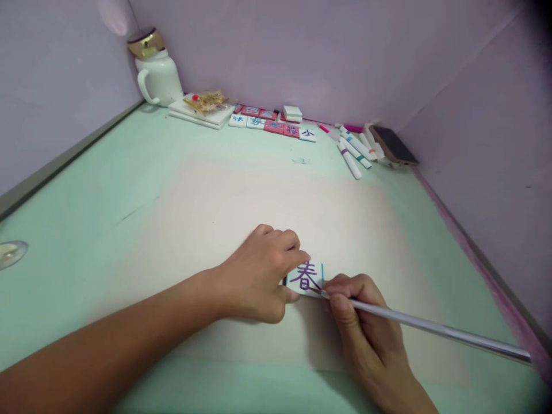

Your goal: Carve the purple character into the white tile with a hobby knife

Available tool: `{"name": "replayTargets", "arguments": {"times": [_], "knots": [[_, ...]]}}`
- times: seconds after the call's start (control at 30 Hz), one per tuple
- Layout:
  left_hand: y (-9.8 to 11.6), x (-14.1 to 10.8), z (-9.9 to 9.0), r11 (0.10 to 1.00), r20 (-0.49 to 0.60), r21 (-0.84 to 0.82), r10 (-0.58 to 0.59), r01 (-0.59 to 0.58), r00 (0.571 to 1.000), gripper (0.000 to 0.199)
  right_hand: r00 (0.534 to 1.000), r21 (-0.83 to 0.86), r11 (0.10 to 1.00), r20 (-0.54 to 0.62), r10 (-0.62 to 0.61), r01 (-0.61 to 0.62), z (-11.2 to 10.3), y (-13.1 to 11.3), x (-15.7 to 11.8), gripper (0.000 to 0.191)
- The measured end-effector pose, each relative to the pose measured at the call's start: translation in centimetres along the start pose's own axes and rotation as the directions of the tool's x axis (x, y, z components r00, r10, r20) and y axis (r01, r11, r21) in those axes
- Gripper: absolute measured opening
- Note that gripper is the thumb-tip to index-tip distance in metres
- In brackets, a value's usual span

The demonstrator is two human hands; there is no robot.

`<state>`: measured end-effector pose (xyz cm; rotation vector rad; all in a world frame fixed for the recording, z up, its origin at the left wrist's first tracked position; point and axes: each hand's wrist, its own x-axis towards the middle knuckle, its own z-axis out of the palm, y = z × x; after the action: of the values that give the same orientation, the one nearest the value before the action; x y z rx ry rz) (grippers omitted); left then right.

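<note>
A small white card (317, 283) bears a purple Chinese character, with a blue line along its right side. My left hand (267, 276) grips the card's left end, index finger at the top edge and thumb at the bottom. My right hand (366, 328) is closed round a thin paintbrush (414, 322) with a long silver handle slanting down to the right. The brush's dark tip touches the lower part of the character. Part of the card is hidden under my left fingers.
A pale sheet (224, 201) lies on the green table (86, 201). Along the back are a white mug (161, 80), a packet (209, 102) on white boards, several lettered tiles (273, 126), several markers (356, 149) and a phone (394, 144). Pale purple walls (276, 52) surround the table.
</note>
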<state>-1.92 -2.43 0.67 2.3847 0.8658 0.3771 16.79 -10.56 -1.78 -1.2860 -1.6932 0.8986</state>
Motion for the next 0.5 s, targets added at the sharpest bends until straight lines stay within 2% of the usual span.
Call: {"name": "replayTargets", "arguments": {"times": [0.5], "knots": [[0.12,0.01,-0.04,1.0,0.005,0.007,0.001,-0.001,1.0,0.029,0.999,-0.057,0.998,-0.019,-0.032,0.031,0.01,-0.04,0.16,0.014]]}}
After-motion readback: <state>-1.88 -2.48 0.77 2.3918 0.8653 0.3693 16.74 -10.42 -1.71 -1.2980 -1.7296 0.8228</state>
